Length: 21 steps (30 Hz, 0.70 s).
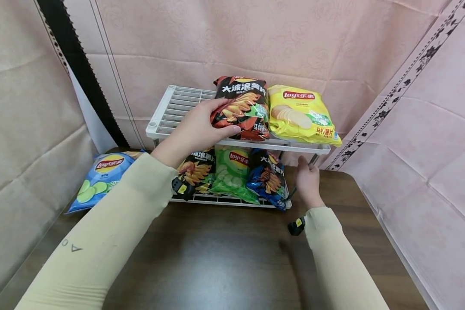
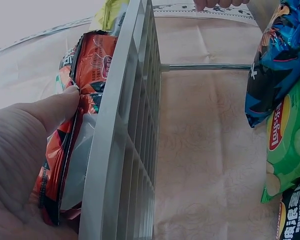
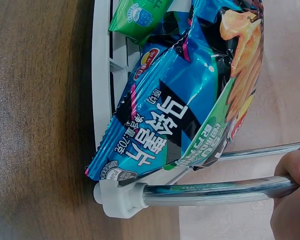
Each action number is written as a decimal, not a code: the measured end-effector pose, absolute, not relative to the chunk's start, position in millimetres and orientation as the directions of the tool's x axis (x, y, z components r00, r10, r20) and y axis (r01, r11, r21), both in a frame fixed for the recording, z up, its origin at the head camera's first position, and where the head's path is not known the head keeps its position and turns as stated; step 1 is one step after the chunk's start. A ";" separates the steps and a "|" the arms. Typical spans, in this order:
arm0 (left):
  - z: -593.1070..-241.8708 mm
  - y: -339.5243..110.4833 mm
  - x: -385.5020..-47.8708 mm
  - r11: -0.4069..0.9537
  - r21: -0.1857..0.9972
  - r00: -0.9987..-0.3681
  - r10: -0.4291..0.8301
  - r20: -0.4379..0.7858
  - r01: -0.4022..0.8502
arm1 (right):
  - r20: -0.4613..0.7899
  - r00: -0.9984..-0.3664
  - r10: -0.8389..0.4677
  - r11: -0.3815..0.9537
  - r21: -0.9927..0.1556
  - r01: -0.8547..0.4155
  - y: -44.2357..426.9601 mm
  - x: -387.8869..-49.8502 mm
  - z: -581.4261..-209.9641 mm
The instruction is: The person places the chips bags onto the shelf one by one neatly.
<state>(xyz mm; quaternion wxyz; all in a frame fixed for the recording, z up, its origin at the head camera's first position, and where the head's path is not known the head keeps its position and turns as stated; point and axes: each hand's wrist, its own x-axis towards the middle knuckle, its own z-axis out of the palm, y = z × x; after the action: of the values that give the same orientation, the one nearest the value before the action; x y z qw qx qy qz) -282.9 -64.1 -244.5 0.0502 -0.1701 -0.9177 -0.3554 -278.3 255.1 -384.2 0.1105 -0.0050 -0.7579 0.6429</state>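
Note:
My left hand point(image 1: 201, 125) grips a red and black bag of potato chips point(image 1: 242, 110) on the upper shelf of a white two-tier rack point(image 1: 162, 116). In the left wrist view its thumb presses the bag's crimped edge. Beside this bag, to the right, leans a yellow Lay's bag point(image 1: 302, 114). My right hand point(image 1: 309, 181) holds the rack's metal post point(image 3: 215, 193) at the right front, under the upper shelf. On the lower shelf stand a black chip bag point(image 1: 199, 168), a green Lay's bag point(image 1: 232, 174) and a blue-black chip bag point(image 3: 175, 110).
A blue Lay's bag point(image 1: 102, 176) lies on the wooden table point(image 1: 217, 258) left of the rack, partly behind my left sleeve point(image 1: 112, 232). Pale pink cloth point(image 1: 294, 38) hangs behind and at both sides.

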 end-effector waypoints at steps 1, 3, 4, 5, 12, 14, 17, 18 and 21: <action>-244.7 -64.0 -283.2 0.690 0.635 -0.937 0.279 0.212 0.349 | 0.161 -0.975 0.153 0.171 -0.976 -0.134 255.0 -278.2 -384.5; -245.0 -63.7 -284.0 0.690 0.631 -0.935 0.286 0.211 0.354 | 0.164 -0.975 0.152 0.173 -0.975 -0.137 254.8 -278.2 -384.8; -245.2 -63.6 -284.3 0.690 0.630 -0.933 0.290 0.212 0.357 | 0.161 -0.975 0.154 0.172 -0.976 -0.134 254.7 -278.1 -384.9; -245.3 -63.5 -284.4 0.691 0.628 -0.933 0.292 0.211 0.359 | 0.158 -0.975 0.156 0.175 -0.976 -0.130 254.5 -277.9 -384.9; -247.2 -63.0 -288.0 0.688 0.633 -0.934 0.292 0.207 0.356 | 0.149 -0.977 0.156 0.192 -0.974 -0.118 252.1 -277.4 -384.2; -247.9 -62.9 -289.3 0.686 0.634 -0.934 0.293 0.206 0.356 | 0.154 -0.975 0.161 0.185 -0.975 -0.124 251.4 -277.9 -384.4; -249.0 -63.3 -290.6 0.680 0.641 -0.933 0.295 0.205 0.356 | 0.159 -0.973 0.165 0.175 -0.976 -0.129 250.6 -279.2 -385.4; -249.3 -63.6 -290.9 0.680 0.641 -0.933 0.294 0.205 0.355 | 0.161 -0.973 0.166 0.173 -0.976 -0.132 250.3 -279.6 -385.8; -250.6 -64.8 -291.3 0.683 0.637 -0.933 0.293 0.208 0.357 | 0.163 -0.971 0.173 0.166 -0.977 -0.135 249.3 -280.8 -387.1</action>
<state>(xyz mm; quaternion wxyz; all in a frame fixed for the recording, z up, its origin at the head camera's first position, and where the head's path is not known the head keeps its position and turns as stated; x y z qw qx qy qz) -291.3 -64.8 -250.6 0.0446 -0.1775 -0.9162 -0.3565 -280.8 249.3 -387.1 0.1192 -0.0127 -0.7543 0.6455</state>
